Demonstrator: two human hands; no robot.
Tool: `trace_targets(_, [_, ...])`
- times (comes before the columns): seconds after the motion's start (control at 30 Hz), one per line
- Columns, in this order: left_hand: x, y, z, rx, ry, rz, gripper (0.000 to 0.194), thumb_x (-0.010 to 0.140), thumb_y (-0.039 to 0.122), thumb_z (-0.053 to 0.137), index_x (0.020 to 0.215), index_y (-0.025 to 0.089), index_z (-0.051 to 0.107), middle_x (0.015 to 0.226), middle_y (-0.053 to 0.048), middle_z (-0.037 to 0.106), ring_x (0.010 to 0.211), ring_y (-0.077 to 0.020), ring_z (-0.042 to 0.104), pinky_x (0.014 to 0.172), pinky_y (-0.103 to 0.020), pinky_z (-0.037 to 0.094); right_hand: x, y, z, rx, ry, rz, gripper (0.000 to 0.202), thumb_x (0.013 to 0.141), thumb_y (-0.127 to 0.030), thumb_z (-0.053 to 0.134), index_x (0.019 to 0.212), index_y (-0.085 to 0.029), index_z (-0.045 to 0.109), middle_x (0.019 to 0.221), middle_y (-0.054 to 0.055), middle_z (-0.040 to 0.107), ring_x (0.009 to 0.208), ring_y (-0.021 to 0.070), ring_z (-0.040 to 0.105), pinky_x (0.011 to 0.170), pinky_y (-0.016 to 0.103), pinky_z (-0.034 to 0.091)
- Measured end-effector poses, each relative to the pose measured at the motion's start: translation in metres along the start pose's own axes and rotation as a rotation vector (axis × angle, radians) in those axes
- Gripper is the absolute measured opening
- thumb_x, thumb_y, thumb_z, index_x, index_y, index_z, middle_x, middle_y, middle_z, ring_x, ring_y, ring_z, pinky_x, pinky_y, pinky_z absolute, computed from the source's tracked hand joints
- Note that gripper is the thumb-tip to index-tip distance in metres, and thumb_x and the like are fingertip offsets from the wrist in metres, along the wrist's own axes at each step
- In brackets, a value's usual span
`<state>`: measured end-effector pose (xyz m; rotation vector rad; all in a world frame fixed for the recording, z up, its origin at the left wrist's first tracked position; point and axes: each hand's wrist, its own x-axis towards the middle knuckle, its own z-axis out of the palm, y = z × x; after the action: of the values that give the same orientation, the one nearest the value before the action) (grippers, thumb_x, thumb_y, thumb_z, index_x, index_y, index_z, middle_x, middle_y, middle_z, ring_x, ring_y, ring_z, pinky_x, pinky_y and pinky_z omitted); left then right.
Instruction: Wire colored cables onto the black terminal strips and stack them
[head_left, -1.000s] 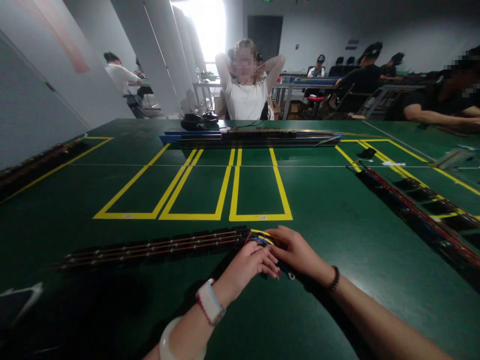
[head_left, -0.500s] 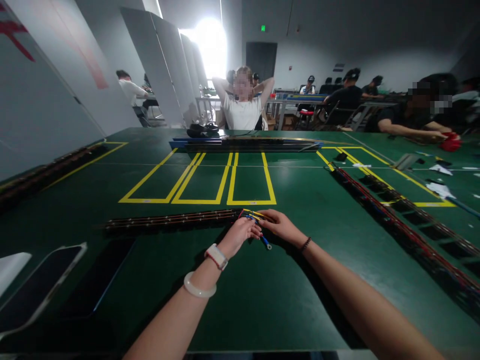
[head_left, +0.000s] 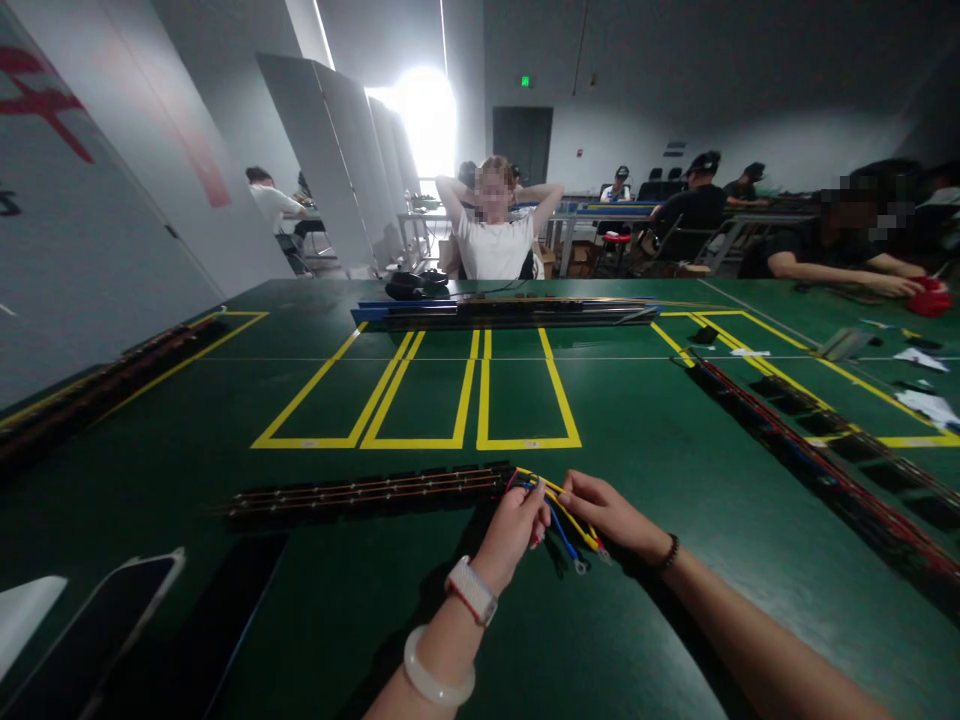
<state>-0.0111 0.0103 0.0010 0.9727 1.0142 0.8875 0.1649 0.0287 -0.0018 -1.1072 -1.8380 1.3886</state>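
Observation:
A long dark strip with copper-coloured lines along it (head_left: 375, 492) lies crosswise on the green table in front of me. Yellow wires (head_left: 576, 522) and a blue wire (head_left: 562, 535) with ring terminals come out of its right end. My left hand (head_left: 521, 515) is closed around the wires close to that end; its fingers partly hide them. The fingertips of my right hand (head_left: 615, 518) pinch the yellow wires a little farther out. The loose terminal ends hang below, between the hands.
Phones (head_left: 127, 615) lie at the near left. Yellow tape outlines (head_left: 420, 443) mark the table (head_left: 660, 420), with a blue-edged bundle of long rails (head_left: 510, 314) behind. Wired strips (head_left: 795, 440) run along the right. A person (head_left: 495, 235) sits opposite; another works at the right.
The view has tilted up slightly, so everything sits lower. The yellow and blue wires now fan out downward to the right, showing more of their terminal ends. Both hands remain at the wires.

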Motion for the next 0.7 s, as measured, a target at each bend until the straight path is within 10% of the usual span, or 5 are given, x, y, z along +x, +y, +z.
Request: trace_targets(0.7, [-0.011,0.003,0.012,0.200,0.151,0.044,0.045,0.076,0.061,0.050,0.061,0.020,0.039,0.040,0.011,0.035,0.029,-0.0028,0.026,0.034,-0.018,0.014,0.007,0.004,0.002,0.070,0.090,-0.085,0.046,0.080,-0.061,0.049,0.063,-0.019,0.037,0.060,-0.006,0.033,0.055,0.0085,0.031,0.052,0.021,0.026])
